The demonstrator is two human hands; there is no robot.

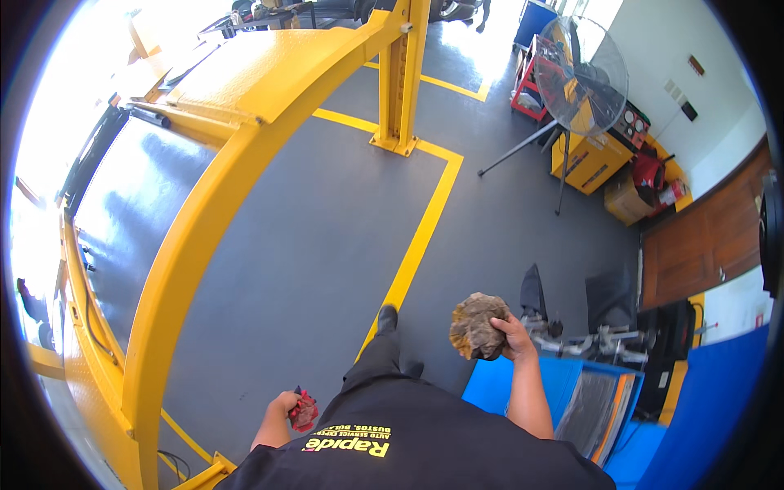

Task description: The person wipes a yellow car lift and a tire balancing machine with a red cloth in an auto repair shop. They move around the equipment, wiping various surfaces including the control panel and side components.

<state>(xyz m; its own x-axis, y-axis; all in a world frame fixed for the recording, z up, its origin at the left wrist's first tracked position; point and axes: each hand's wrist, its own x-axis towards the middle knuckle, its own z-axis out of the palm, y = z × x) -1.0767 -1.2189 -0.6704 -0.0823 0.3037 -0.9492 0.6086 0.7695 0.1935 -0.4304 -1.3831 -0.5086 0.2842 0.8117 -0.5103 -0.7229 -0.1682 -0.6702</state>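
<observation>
Lower centre of the frame: your right hand [513, 336] gripped a crumpled brown rag [478, 326] securely; your left hand [285, 404] closed around a small red item [305, 411]. Best kept bunched, clear of your stride.

Open grey floor [327, 245] ahead; obstacles at both sides.
Clear between yellow lift arm [188, 245] on left and blue cart [588, 392] on right; yellow post [400, 82] ahead, standing fan [584, 73] well off right.
</observation>
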